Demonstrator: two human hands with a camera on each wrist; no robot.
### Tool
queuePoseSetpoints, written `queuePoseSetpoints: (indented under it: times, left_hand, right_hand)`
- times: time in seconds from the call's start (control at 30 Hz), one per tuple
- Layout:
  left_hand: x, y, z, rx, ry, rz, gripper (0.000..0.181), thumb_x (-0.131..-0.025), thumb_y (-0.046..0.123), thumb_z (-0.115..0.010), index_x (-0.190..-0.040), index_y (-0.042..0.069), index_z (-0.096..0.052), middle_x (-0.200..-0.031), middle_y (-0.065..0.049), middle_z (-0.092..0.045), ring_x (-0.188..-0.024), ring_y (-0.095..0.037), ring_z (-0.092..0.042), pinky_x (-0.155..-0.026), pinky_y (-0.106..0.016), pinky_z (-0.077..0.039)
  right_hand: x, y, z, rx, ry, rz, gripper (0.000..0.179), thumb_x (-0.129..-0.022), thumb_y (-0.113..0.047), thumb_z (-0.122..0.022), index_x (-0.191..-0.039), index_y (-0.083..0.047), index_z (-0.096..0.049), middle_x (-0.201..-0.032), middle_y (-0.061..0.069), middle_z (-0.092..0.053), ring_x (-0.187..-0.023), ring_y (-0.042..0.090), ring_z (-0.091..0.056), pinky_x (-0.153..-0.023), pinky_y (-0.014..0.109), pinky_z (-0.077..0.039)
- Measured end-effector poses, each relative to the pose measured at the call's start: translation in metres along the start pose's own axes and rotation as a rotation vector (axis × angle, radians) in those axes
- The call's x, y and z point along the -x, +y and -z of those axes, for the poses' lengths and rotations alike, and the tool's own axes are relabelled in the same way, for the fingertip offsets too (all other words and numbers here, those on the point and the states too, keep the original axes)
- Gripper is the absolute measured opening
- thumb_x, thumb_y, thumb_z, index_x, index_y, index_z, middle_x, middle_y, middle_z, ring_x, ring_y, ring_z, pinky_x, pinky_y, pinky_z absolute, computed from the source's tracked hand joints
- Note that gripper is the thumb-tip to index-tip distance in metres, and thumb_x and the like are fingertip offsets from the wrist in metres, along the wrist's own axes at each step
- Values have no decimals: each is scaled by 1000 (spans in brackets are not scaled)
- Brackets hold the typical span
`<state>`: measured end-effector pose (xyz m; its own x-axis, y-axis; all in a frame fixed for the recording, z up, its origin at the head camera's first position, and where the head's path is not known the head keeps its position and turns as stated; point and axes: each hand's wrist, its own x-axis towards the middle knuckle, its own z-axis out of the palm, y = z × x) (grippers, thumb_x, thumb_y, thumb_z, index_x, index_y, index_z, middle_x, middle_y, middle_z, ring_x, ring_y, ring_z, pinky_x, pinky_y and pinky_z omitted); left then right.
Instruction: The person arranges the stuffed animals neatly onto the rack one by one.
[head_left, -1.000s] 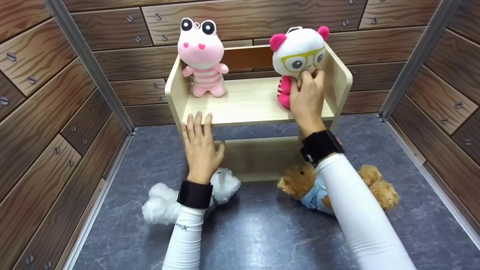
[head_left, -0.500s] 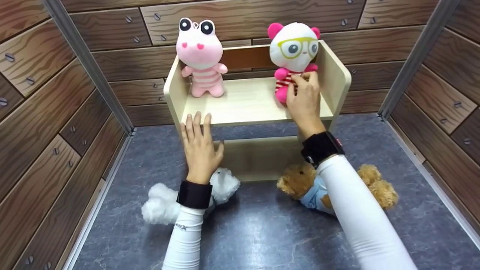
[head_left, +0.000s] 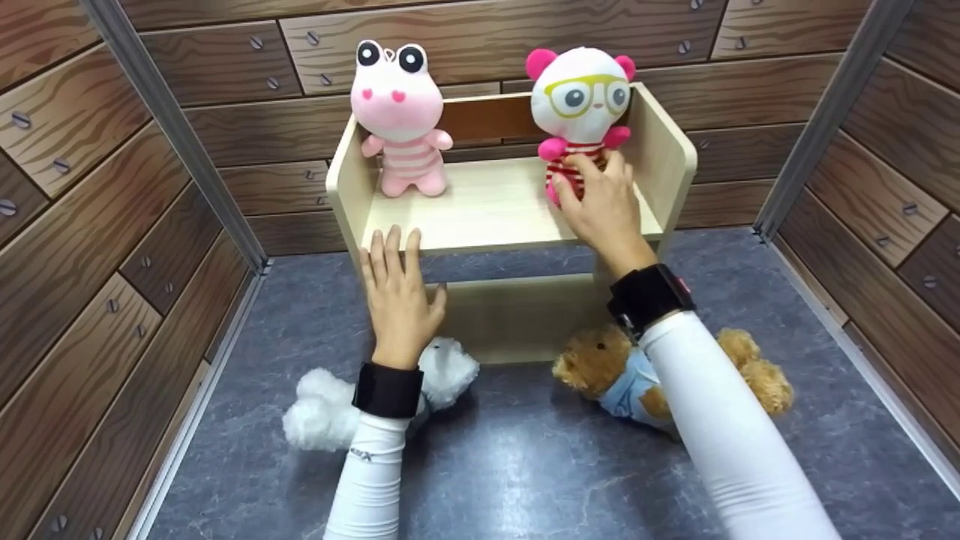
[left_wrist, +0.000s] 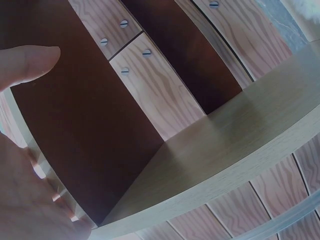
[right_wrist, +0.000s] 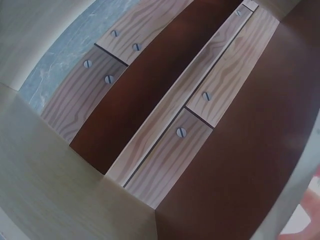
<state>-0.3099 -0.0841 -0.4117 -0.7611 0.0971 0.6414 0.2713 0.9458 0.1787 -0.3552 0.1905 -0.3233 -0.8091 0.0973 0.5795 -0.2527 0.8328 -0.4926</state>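
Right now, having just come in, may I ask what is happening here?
A person's right hand touches the striped front of an upright plush panda with a white head, pink ears and yellow glasses; whether it grips is unclear. The left hand rests on the front edge of the pale wooden shelf below the panda. A pink, big-eyed plush toy stands at the shelf's left end. On the grey floor lie a fluffy white plush and a fluffy brown plush in blue.

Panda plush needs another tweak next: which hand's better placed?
Right hand, I'd say: its fingers are already at the striped body of the panda plush. The left hand is at the front edge of the shelf, nearer the pink plush.
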Motion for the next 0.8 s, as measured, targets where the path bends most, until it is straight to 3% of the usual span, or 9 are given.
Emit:
queuePoseSetpoints:
  times: [0.23, 0.5, 0.8]
  left_hand:
    - [0, -1, 0, -8, -3, 1, 86, -79, 33, -78, -150, 9, -36, -157, -20, -30, -150, -39, -17, -124, -51, 1]
    - [0, -1, 1, 1, -14, 5, 86, -79, 33, -77, -151, 10, -35, -157, -19, -29, -150, -39, -16, -124, -50, 1]
    - [0, 0, 1, -5, -12, 3, 86, -79, 32, -78, -151, 10, -35, -157, -19, -30, -150, -39, -16, -124, -50, 1]
  right_hand:
    - [3, 4, -1, 98, -87, 41, 51, -97, -41, -54, -142, -18, -56, -152, 29, -33, -142, 44, -29, -107, 62, -38]
    - [-2, 8, 4, 216, -222, 3, 56, -101, -46, -42, -153, -23, -42, -160, 27, -22, -146, 44, -24, -112, 65, -22]
    - [-4, 15, 5, 242, -255, 20, 56, -103, -46, -39, -155, -25, -38, -160, 28, -21, -141, 47, -30, -103, 64, -27]
